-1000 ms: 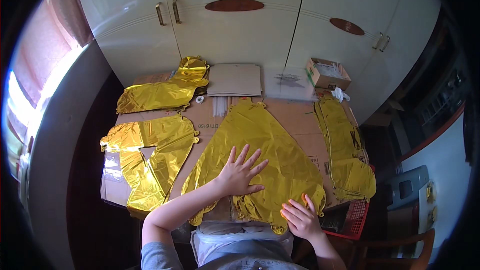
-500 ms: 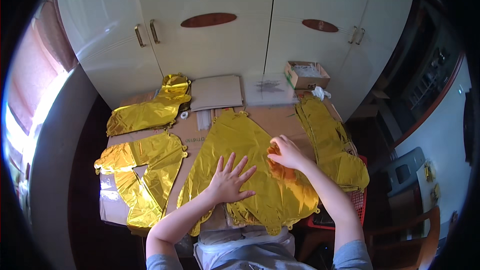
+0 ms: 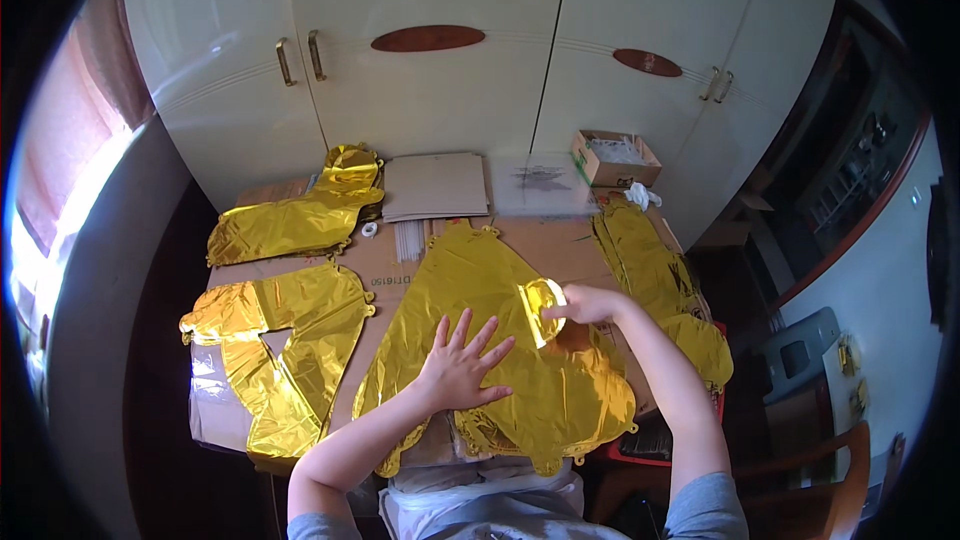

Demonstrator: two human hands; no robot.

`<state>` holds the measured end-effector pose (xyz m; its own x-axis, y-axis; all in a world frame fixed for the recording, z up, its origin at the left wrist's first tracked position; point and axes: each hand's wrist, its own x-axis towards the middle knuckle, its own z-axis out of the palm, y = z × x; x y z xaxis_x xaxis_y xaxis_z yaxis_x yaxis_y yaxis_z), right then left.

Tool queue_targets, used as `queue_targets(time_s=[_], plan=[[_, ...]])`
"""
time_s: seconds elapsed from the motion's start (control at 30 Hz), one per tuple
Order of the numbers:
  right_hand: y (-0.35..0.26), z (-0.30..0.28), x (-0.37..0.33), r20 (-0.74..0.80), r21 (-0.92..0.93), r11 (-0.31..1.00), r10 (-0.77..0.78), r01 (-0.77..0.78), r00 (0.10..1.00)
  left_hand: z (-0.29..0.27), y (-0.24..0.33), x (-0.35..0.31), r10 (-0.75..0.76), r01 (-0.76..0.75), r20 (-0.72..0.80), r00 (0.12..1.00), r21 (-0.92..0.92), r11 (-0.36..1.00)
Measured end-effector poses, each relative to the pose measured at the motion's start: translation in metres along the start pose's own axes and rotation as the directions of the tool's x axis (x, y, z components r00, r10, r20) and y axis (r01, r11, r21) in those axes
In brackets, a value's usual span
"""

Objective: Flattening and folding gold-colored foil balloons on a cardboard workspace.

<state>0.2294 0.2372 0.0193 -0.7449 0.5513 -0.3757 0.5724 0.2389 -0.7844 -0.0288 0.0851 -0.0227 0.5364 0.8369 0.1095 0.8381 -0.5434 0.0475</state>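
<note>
A flat, uninflated gold foil balloon [image 3: 465, 275] with small tabs at its edges lies in the middle of the table, over other foil sheets at its near end. My left hand [image 3: 463, 365] rests palm down on it, fingers spread. At the balloon's right side, my right hand [image 3: 590, 304] has its fingers closed on the foil edge. A shiny flap [image 3: 541, 313] of that edge is lifted and turned inward beside the fingertips. My right fingertips are partly hidden behind this flap.
More flat gold balloons lie at left [image 3: 300, 350], far left [image 3: 290, 225] and in a pile at right [image 3: 655, 265]. Behind are cardboard sheets [image 3: 435, 185], a clear plastic sheet [image 3: 540, 185], an open box [image 3: 615, 162] and a tape roll [image 3: 370, 230]. White cabinets [image 3: 430, 90] stand beyond.
My right hand has shifted slightly right, and the foil edge by it is now raised into a bright flap. My left hand stays spread in the same place.
</note>
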Motion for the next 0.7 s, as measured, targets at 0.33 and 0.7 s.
queue_targets(time_s=[0.33, 0.7], plan=[[0.000, 0.058, -0.033, -0.080, -0.614, 0.775, -0.249, 0.149, 0.965, 0.001, 0.000, 0.001, -0.004, 0.004, -0.022, 1.000, -0.009, 1.000], [0.016, 0.055, 0.009, -0.275, -0.728, 0.652, -0.561, 0.213, 0.781, -0.001, 0.000, 0.003, 0.002, -0.002, 0.018, 1.000, -0.018, 1.000]])
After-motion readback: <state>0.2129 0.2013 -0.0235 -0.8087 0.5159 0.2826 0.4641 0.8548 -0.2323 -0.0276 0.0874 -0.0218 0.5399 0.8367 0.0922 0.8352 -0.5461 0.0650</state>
